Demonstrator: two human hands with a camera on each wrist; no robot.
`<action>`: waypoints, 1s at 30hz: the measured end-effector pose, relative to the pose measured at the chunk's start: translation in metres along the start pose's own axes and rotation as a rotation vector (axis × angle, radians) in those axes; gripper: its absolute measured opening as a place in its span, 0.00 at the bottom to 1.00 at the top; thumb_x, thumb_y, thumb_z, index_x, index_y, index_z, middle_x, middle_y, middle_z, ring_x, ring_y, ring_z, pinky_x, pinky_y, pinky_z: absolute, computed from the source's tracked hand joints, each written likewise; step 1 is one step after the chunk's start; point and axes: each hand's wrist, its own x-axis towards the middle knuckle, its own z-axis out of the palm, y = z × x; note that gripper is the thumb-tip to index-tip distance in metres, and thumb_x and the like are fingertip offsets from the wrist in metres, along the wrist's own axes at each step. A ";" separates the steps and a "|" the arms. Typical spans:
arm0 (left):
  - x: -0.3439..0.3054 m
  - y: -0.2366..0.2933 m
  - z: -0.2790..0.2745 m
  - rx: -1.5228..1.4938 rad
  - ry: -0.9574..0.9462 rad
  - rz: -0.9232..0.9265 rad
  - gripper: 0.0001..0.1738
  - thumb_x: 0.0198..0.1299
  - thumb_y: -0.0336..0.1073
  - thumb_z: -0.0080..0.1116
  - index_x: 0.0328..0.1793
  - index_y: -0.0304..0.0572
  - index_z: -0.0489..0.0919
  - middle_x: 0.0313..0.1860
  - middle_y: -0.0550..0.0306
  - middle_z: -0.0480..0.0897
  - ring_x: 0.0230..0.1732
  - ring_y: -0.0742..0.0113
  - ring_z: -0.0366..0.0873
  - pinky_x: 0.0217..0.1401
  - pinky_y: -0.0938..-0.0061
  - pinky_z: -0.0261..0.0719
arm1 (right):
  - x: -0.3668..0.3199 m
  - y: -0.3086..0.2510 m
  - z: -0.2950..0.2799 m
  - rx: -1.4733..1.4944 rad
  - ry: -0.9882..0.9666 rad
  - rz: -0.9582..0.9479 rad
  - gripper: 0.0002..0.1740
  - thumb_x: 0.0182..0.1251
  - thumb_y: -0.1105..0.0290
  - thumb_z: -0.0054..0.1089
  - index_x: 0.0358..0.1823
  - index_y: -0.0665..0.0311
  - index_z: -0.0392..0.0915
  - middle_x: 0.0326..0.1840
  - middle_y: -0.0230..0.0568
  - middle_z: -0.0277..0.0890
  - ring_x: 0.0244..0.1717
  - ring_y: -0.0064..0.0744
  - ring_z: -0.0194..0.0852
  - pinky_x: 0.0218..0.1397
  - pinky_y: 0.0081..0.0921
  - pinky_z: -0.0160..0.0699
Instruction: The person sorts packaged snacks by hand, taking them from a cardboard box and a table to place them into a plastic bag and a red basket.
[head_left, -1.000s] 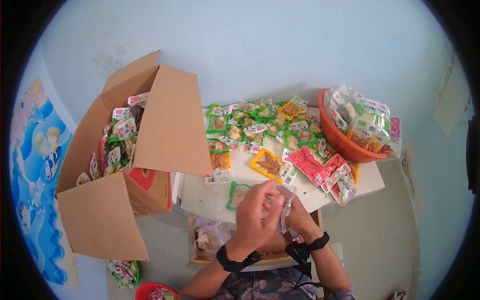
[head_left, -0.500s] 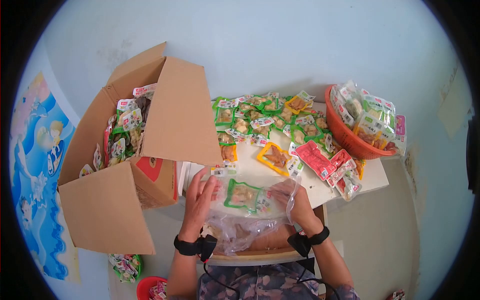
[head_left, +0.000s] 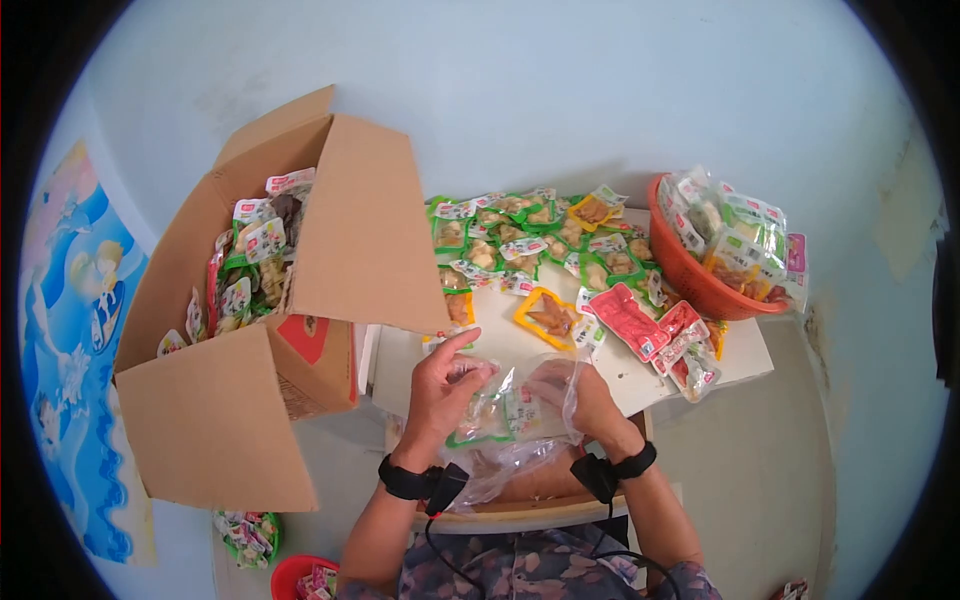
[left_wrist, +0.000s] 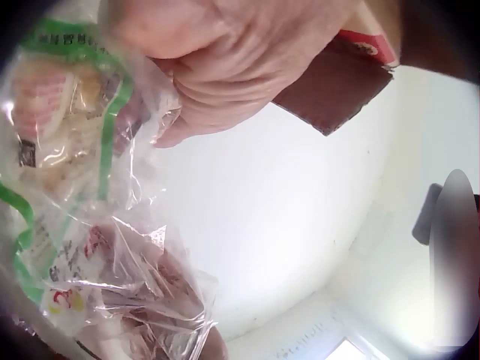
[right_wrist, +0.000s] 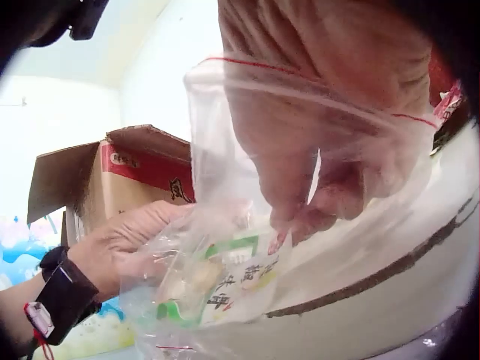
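A clear zip bag (right_wrist: 214, 142) with a red seal line is stretched between the two hands over the table's near edge. Inside it lies a green-edged food packet (head_left: 484, 420) with a white printed label end. My left hand (head_left: 440, 395) grips the bag's left side from outside, thumb and fingers bunching the film. My right hand (head_left: 598, 408) reaches through the bag's mouth, and in the right wrist view its fingertips (right_wrist: 300, 225) pinch the packet's label end. The left wrist view shows the packet close up through crinkled film.
An open cardboard box (head_left: 365, 230) full of packets stands left. Rows of green-edged packets (head_left: 520, 235) cover the table's back; red packets (head_left: 628, 322) and an orange basket (head_left: 690, 270) are at right. An open drawer (head_left: 545, 515) holds plastic bags below the hands.
The right hand stays inside the bag. The left hand left the right hand's side, swung left to the bag's far end, then came back rightward and took hold of the film.
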 end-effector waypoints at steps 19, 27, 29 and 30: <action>0.006 -0.011 -0.001 0.109 0.117 0.017 0.22 0.71 0.29 0.64 0.69 0.34 0.78 0.48 0.53 0.88 0.49 0.70 0.87 0.57 0.74 0.83 | -0.016 -0.027 -0.135 0.287 -0.005 0.206 0.07 0.77 0.72 0.58 0.46 0.65 0.84 0.36 0.31 0.86 0.32 0.19 0.87 0.28 0.16 0.76; 0.004 -0.018 -0.003 0.115 0.098 0.046 0.20 0.72 0.32 0.63 0.67 0.32 0.79 0.49 0.52 0.89 0.50 0.70 0.87 0.55 0.73 0.84 | 0.049 0.048 -0.161 -0.224 0.399 0.256 0.07 0.67 0.69 0.64 0.43 0.64 0.83 0.31 0.48 0.84 0.28 0.40 0.88 0.35 0.40 0.83; 0.007 -0.033 -0.009 0.142 0.091 0.082 0.21 0.73 0.29 0.62 0.69 0.34 0.77 0.47 0.53 0.89 0.49 0.70 0.87 0.57 0.74 0.84 | 0.074 0.074 -0.152 -0.602 0.507 0.086 0.09 0.68 0.68 0.61 0.45 0.64 0.81 0.34 0.50 0.85 0.34 0.47 0.89 0.39 0.46 0.84; 0.007 -0.034 -0.010 0.121 0.095 0.077 0.21 0.73 0.29 0.62 0.70 0.34 0.77 0.47 0.53 0.89 0.48 0.70 0.87 0.56 0.74 0.84 | 0.084 0.077 -0.147 -0.790 0.560 -0.002 0.09 0.68 0.68 0.60 0.46 0.64 0.80 0.36 0.51 0.86 0.37 0.50 0.89 0.41 0.49 0.84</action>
